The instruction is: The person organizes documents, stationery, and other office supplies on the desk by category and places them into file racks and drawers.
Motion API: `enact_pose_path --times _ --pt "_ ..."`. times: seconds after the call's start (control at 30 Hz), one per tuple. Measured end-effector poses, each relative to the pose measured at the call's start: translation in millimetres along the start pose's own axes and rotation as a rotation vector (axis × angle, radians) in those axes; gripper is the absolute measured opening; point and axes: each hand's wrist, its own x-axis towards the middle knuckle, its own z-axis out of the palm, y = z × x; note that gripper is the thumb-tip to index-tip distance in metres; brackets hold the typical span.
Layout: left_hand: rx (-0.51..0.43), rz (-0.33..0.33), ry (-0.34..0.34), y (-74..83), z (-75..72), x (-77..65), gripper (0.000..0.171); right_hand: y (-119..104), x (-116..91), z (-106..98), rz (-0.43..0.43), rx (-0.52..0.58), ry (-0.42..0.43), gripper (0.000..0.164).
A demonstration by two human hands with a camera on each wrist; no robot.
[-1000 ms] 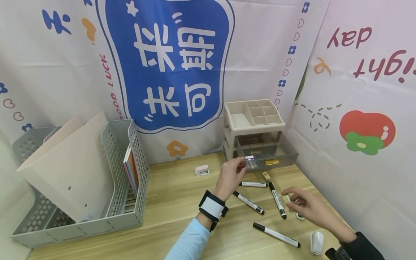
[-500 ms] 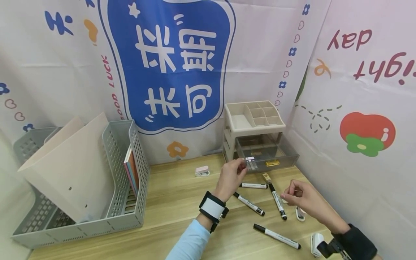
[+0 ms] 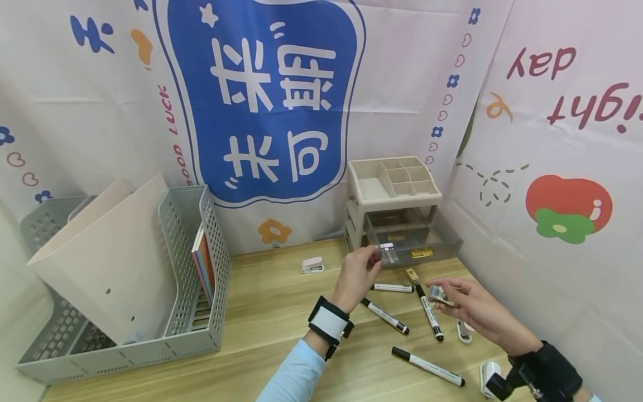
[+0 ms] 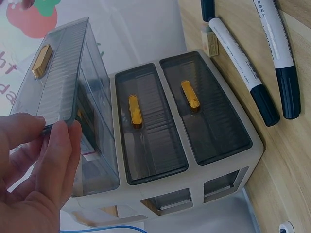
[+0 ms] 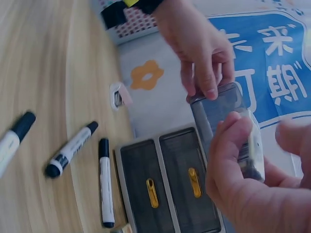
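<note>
My left hand (image 3: 358, 273) pinches the front corner of a clear grey drawer (image 4: 63, 73), pulled out of a beige desktop drawer unit (image 3: 394, 192). Thumb and fingertips meet at the drawer's edge in the left wrist view. Some small items show through its wall. My right hand (image 3: 479, 312) holds a small block-shaped thing (image 3: 438, 293) between thumb and fingers, raised in front of the drawer. It looks pale and partly clear with a dark end; its kind cannot be told. Below and beside the hands lie several black-capped white markers (image 3: 384, 315).
A small yellowish box (image 3: 412, 274) lies before the drawer. A pink-and-white mini stapler (image 3: 312, 264) sits further left, another small stapler (image 3: 464, 331) under the right hand. A white object (image 3: 488, 378) is near the right wrist. A grey file organizer (image 3: 125, 352) holds folders at left.
My right hand reached low beside the markers, closed its fingers and turned, so the small block now shows between its fingertips. The left hand stays on the drawer corner.
</note>
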Motion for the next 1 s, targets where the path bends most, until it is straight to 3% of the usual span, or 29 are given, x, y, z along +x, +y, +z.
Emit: enact_pose_path --times 0.1,0.17,0.33,0.47,0.73,1.0 --pt "0.000 -0.001 -0.002 0.1 0.2 0.0 0.004 -2.2 2.0 0.7 0.004 0.065 -0.050 0.021" --pt "-0.004 -0.005 -0.004 0.3 0.5 0.1 0.004 -3.9 3.6 2.4 -0.005 0.029 -0.058 0.021" --pt "-0.008 -0.005 -0.005 0.5 0.6 0.6 0.004 -17.1 7.7 11.0 -0.035 -0.285 0.048 0.030" --pt "-0.003 -0.006 -0.005 0.8 0.4 0.4 0.004 -38.0 13.6 18.5 -0.119 -0.499 0.148 0.033" --pt "-0.009 -0.010 -0.003 -1.3 -0.1 0.0 0.004 -87.6 41.3 23.4 -0.223 -0.571 0.216 0.036" --pt "-0.006 0.003 0.002 -1.3 0.1 -0.8 0.005 -110.9 85.6 23.4 -0.209 -0.733 0.243 0.030"
